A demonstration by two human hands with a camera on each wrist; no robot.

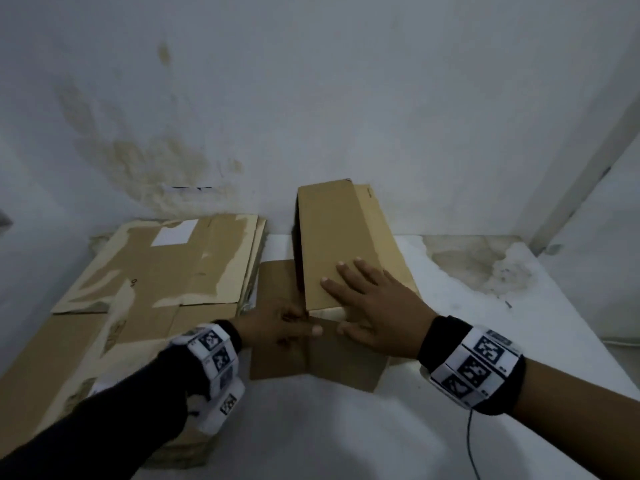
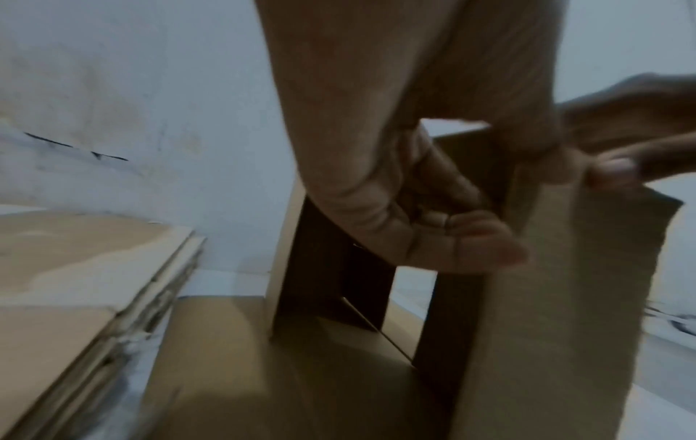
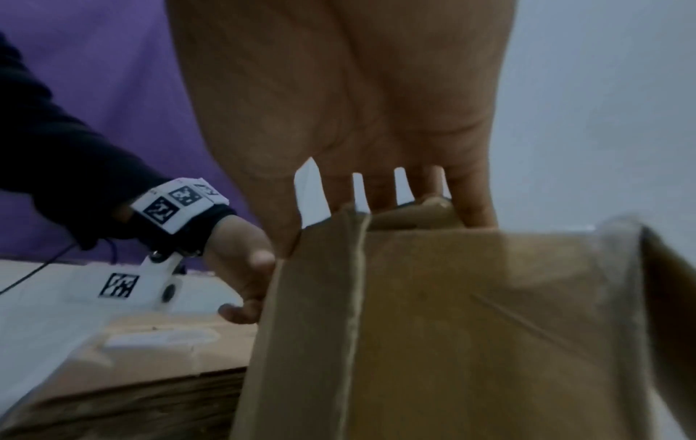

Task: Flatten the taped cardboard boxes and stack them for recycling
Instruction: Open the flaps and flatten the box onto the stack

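Note:
A brown cardboard box (image 1: 332,244) stands half-collapsed in the middle of the white table, its open flaps spread toward me. My right hand (image 1: 363,292) lies flat on the slanted top panel with straight, spread fingers. My left hand (image 1: 287,323) is at the box's near left corner. In the left wrist view its curled fingers (image 2: 433,214) and thumb pinch the edge of a box flap (image 2: 565,297). In the right wrist view my palm (image 3: 357,119) is over the box (image 3: 471,312) and my left hand (image 3: 241,268) grips its side edge. A stack of flattened cardboard (image 1: 156,271) lies to the left.
The white table (image 1: 519,323) has worn, stained patches at the back right. A stained wall (image 1: 311,98) stands right behind the box and the stack. A thin black cable (image 1: 471,445) hangs from my right wrist. The stack (image 2: 75,282) sits close to the box's left side.

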